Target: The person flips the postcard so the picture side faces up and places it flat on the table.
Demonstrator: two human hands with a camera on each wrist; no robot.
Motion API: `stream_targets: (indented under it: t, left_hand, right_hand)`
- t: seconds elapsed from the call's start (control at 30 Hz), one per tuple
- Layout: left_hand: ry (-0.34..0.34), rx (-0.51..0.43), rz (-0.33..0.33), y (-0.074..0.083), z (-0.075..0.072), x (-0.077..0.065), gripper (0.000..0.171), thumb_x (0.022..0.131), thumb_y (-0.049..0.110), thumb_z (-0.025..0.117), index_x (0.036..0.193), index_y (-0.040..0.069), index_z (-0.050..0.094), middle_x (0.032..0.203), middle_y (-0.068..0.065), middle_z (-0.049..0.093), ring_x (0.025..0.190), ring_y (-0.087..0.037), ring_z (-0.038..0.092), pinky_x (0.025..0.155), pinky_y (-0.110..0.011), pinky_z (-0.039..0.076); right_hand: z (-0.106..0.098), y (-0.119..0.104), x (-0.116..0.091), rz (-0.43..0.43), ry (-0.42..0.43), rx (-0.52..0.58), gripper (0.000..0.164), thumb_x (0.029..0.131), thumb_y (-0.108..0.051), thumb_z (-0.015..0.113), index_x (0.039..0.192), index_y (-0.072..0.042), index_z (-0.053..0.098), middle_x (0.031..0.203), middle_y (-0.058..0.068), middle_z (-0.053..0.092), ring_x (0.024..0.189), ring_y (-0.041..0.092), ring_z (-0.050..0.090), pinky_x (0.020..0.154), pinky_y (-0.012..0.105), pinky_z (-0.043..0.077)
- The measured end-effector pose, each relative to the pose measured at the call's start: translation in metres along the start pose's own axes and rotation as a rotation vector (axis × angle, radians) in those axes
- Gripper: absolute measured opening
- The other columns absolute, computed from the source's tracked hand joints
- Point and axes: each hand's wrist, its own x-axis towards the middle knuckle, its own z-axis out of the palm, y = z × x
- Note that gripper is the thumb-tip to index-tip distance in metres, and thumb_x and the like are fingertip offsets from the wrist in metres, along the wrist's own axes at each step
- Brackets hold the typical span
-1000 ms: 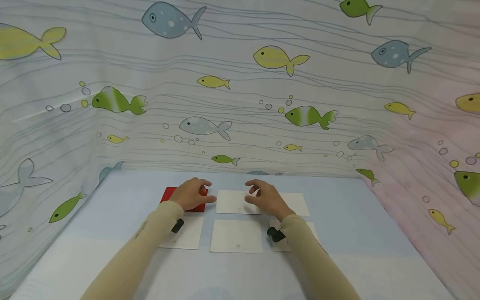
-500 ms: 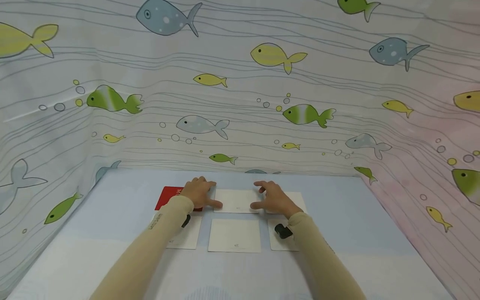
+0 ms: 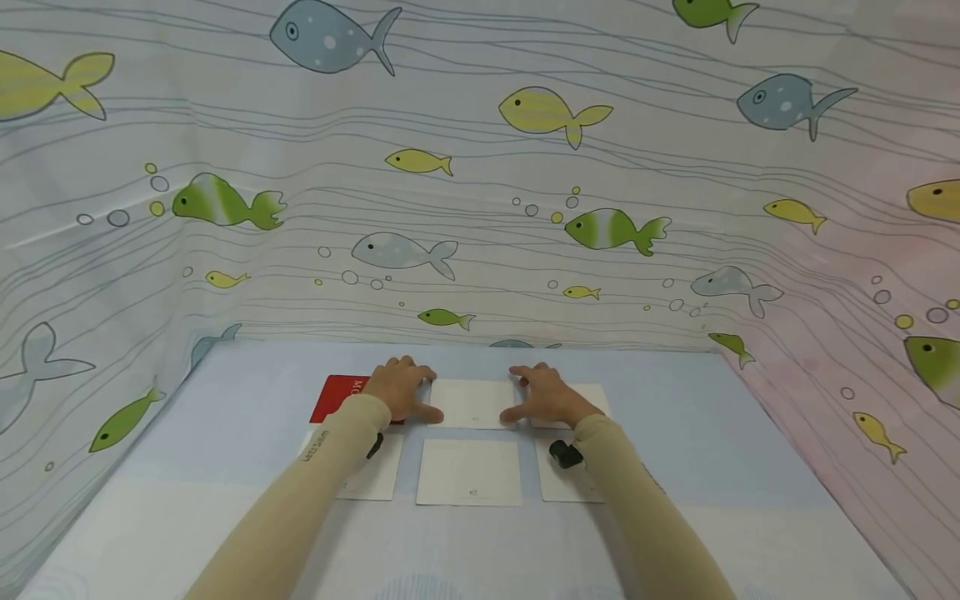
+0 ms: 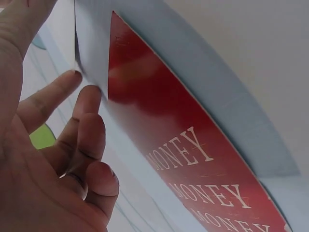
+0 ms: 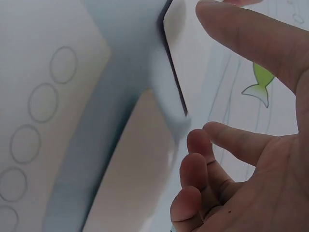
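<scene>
A white card [image 3: 472, 406] lies in the middle of the back row, with a hand at each side edge. My left hand [image 3: 400, 390] reaches its left side, thumb near the front corner and index finger by the back corner. On the right side my right hand [image 3: 550, 395] mirrors this, thumb over the near corner; the right wrist view shows the thumb extended and the other fingers loosely bent beside the card [image 5: 186, 53]. Under my left hand, partly hidden, sits a red card [image 3: 335, 398] printed "MONEY". Its lettering reads clearly on the red card [image 4: 149, 101] in the left wrist view.
Another white card [image 3: 596, 402] is half covered by my right hand. The front row has a left card [image 3: 382, 477], a middle card [image 3: 468, 473] and a right card [image 3: 558, 487]. Fish-patterned cloth [image 3: 480, 192] rises behind and at both sides of the table [image 3: 675, 433].
Both hands have shifted right and come down to the middle back card's sides. More of the red card's lettering shows. Over the last half second the hands have hardly moved.
</scene>
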Motion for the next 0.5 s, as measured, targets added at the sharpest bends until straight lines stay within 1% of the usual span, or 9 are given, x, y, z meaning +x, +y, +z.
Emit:
stream_targets:
  t: [0.1, 0.2, 0.27, 0.33, 0.4, 0.5]
  left_hand:
    - [0.01, -0.023, -0.002, 0.0018, 0.0, -0.002, 0.073, 0.074, 0.047, 0.089, 0.135, 0.015, 0.064, 0.121, -0.01, 0.06, 0.11, -0.03, 0.049, 0.1, -0.051, 0.042]
    - [0.028, -0.054, -0.004, 0.0028, 0.0009, -0.0025, 0.075, 0.074, 0.044, 0.091, 0.136, 0.014, 0.062, 0.119, -0.008, 0.061, 0.11, -0.029, 0.05, 0.101, -0.05, 0.041]
    - [0.042, -0.084, -0.005, 0.0027, 0.002, -0.0022, 0.076, 0.073, 0.042, 0.092, 0.136, 0.013, 0.06, 0.118, -0.007, 0.062, 0.11, -0.028, 0.051, 0.102, -0.05, 0.042]
    - [0.046, -0.131, -0.013, 0.0025, 0.0033, -0.0011, 0.077, 0.072, 0.039, 0.093, 0.136, 0.013, 0.059, 0.117, -0.006, 0.062, 0.108, -0.026, 0.053, 0.1, -0.048, 0.044]
    - [0.033, -0.2, -0.03, 0.0015, 0.0047, 0.0004, 0.078, 0.072, 0.035, 0.094, 0.137, 0.012, 0.056, 0.112, -0.003, 0.062, 0.103, -0.023, 0.056, 0.094, -0.045, 0.048]
    - [0.003, -0.33, -0.089, 0.0026, 0.005, 0.0007, 0.08, 0.076, 0.03, 0.091, 0.142, 0.011, 0.051, 0.097, -0.002, 0.063, 0.086, -0.02, 0.058, 0.077, -0.038, 0.051]
  right_hand:
    - [0.0018, 0.0012, 0.0009, 0.005, -0.009, -0.011, 0.091, 0.076, -0.04, 0.089, 0.151, -0.01, 0.047, 0.123, 0.01, 0.053, 0.118, 0.031, 0.044, 0.101, 0.05, 0.042]
    - [0.0034, 0.0029, 0.0017, 0.011, -0.007, -0.016, 0.085, 0.076, -0.039, 0.09, 0.147, -0.011, 0.053, 0.12, 0.009, 0.052, 0.114, 0.03, 0.045, 0.099, 0.049, 0.044]
    - [0.0039, 0.0035, 0.0021, 0.015, 0.003, -0.004, 0.082, 0.075, -0.038, 0.091, 0.144, -0.013, 0.055, 0.118, 0.009, 0.052, 0.113, 0.029, 0.045, 0.098, 0.05, 0.044]
    - [0.0042, 0.0032, 0.002, 0.017, 0.017, 0.019, 0.08, 0.074, -0.036, 0.092, 0.141, -0.013, 0.056, 0.117, 0.008, 0.053, 0.112, 0.03, 0.046, 0.099, 0.05, 0.044]
    - [0.0046, 0.0025, 0.0016, 0.017, 0.03, 0.046, 0.079, 0.074, -0.034, 0.093, 0.14, -0.013, 0.055, 0.118, 0.008, 0.054, 0.112, 0.029, 0.047, 0.1, 0.05, 0.044]
    - [0.0064, 0.0008, 0.0013, 0.01, 0.049, 0.066, 0.078, 0.074, -0.031, 0.093, 0.139, -0.012, 0.054, 0.118, 0.008, 0.055, 0.111, 0.027, 0.049, 0.101, 0.048, 0.044]
